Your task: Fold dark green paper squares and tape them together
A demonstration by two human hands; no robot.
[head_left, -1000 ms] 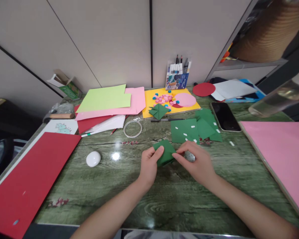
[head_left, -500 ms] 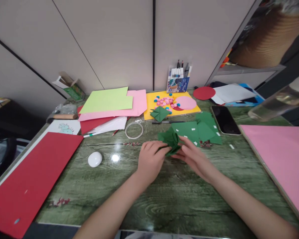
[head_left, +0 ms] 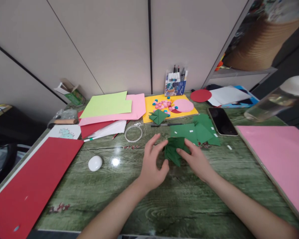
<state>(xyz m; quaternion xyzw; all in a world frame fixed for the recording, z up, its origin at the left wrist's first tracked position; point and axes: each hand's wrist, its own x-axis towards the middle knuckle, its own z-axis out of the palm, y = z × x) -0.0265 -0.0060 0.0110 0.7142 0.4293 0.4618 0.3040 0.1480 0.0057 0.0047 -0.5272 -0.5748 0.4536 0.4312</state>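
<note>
A folded dark green paper piece (head_left: 174, 151) with pleated layers is held over the table in front of me. My right hand (head_left: 198, 161) pinches its right side between thumb and fingers. My left hand (head_left: 154, 162) is at its left edge, fingers spread and curved; a fingertip lies close to the paper, and I cannot tell whether it touches. Just behind lie flat green paper sheets (head_left: 184, 130) with small white bits on them. A second folded green paper piece (head_left: 158, 116) rests at the front of a yellow sheet (head_left: 147, 109).
Left of my hands are a white egg-shaped object (head_left: 95, 163), a white ring (head_left: 133, 133) and red card (head_left: 52, 166). A phone (head_left: 222, 121), a clear bottle (head_left: 266, 103) and a pink paper stack (head_left: 276, 156) stand right. A pen box (head_left: 174, 87) leans against the back panel.
The green paper has turned and spread, showing its pleats. My left hand has come off its front and opened at the left side. My right hand now pinches the right side.
</note>
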